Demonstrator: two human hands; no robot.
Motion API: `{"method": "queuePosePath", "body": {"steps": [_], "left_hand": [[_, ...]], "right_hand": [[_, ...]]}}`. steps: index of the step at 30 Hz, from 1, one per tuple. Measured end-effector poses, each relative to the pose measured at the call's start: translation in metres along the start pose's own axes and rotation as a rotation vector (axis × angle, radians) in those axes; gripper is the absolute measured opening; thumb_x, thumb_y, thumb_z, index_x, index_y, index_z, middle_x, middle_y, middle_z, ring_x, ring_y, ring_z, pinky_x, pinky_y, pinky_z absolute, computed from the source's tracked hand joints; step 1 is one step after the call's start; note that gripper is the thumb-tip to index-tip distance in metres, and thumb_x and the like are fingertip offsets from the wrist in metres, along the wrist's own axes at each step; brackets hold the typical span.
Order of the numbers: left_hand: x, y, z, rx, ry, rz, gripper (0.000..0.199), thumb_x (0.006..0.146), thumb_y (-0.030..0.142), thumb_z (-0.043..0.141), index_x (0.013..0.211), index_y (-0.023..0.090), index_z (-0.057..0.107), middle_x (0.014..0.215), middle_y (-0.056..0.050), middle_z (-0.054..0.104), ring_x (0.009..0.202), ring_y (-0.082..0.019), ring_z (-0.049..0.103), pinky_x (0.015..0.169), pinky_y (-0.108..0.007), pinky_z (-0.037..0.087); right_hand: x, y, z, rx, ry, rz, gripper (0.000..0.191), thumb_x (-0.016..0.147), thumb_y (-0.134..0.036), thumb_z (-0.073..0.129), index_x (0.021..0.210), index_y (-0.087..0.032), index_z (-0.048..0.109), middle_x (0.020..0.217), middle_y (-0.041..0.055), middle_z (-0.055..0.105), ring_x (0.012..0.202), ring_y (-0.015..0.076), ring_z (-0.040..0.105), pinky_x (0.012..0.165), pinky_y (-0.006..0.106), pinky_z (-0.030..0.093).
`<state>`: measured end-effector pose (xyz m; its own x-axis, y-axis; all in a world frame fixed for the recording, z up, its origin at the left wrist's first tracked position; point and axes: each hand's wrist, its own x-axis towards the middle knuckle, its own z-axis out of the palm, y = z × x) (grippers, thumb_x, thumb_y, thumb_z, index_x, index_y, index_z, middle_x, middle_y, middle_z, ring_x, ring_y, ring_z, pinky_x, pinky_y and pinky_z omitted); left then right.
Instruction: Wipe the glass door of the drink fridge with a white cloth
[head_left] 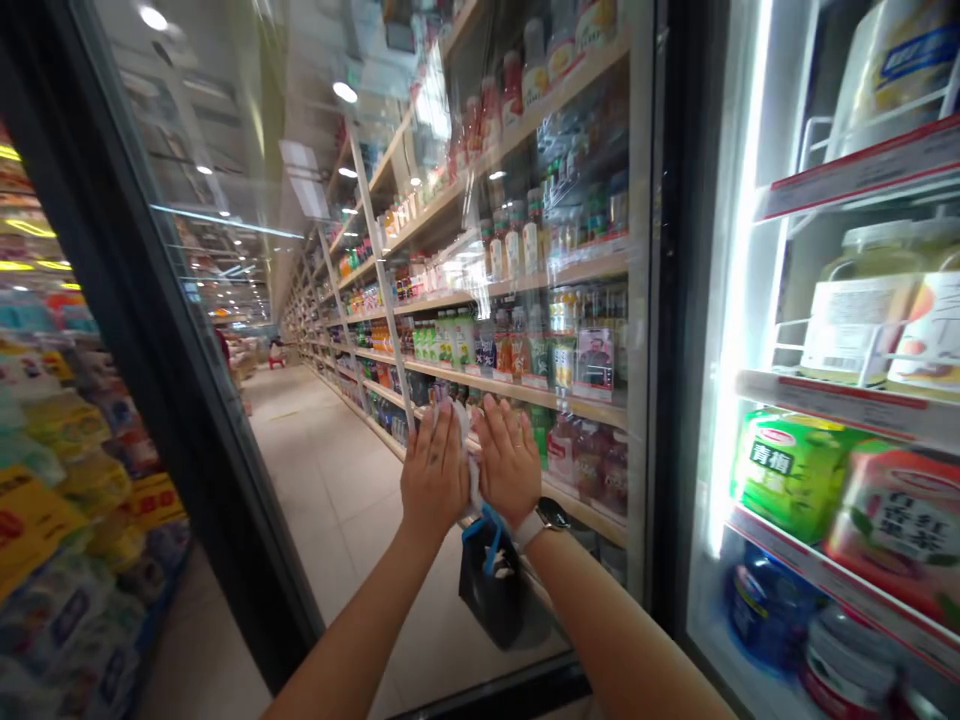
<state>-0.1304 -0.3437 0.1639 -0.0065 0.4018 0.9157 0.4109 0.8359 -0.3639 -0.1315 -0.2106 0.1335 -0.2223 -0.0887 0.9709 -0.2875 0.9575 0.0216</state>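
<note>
Both hands lie side by side against a glass door (pixel 337 420), fingers stretched out and pointing up. My left hand (pixel 435 468) rests flat with its fingers close together. Beside it my right hand (pixel 510 462) is also flat, its fingers a little apart, with a watch (pixel 551 514) on the wrist. A white cloth (pixel 474 475) shows between the hands and above the left fingertips, pressed under them against the glass. How far it reaches under the palms is hidden.
The door's dark frame (pixel 142 300) runs down the left. Lit cooler shelves (pixel 832 400) with bottles and packs stand at the right. Through the glass appear drink shelves, a long aisle and a dark bin (pixel 487 590). Stacked packages (pixel 67 500) are at far left.
</note>
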Motion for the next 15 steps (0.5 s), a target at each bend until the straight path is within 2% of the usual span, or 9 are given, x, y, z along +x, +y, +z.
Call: {"method": "queuePosePath", "body": {"steps": [5,8,11,15], "left_hand": [[-0.069,0.008,-0.009,0.029,-0.025,0.028,0.067,0.094,0.018,0.042,0.155,0.012,0.015,0.143,-0.011,0.051,0.149,-0.016,0.015,0.124,-0.038,0.007],[-0.082,0.006,-0.015,0.015,-0.042,0.031,0.066,0.093,0.018,0.041,0.155,0.015,0.018,0.138,-0.008,0.057,0.148,-0.013,0.017,0.125,-0.036,0.004],[-0.053,-0.003,-0.018,0.02,-0.05,-0.013,0.066,0.093,0.018,0.04,0.155,0.016,0.017,0.145,-0.008,0.051,0.149,-0.014,0.015,0.125,-0.037,0.001],[0.02,-0.015,-0.016,0.013,0.003,-0.161,0.067,0.095,0.024,0.04,0.156,0.013,0.014,0.158,-0.011,0.029,0.151,-0.023,0.009,0.124,-0.046,0.003]], "right_hand": [[0.001,-0.001,-0.003,0.005,0.012,-0.002,0.067,0.096,-0.024,0.036,0.158,-0.018,0.014,0.159,0.0096,0.034,0.15,0.0245,0.02,0.121,0.047,0.014],[0.001,-0.002,-0.004,0.01,0.019,0.0,0.068,0.095,-0.023,0.037,0.158,-0.019,0.012,0.159,0.0098,0.034,0.15,0.0244,0.021,0.121,0.047,0.015],[0.001,-0.002,-0.004,-0.004,0.021,-0.007,0.069,0.094,-0.022,0.038,0.158,-0.018,0.013,0.159,0.0102,0.033,0.15,0.0244,0.019,0.121,0.048,0.016],[0.001,-0.002,-0.003,-0.037,0.014,-0.005,0.069,0.091,-0.021,0.04,0.157,-0.017,0.019,0.159,0.0101,0.033,0.151,0.0246,0.017,0.12,0.047,0.016]]}}
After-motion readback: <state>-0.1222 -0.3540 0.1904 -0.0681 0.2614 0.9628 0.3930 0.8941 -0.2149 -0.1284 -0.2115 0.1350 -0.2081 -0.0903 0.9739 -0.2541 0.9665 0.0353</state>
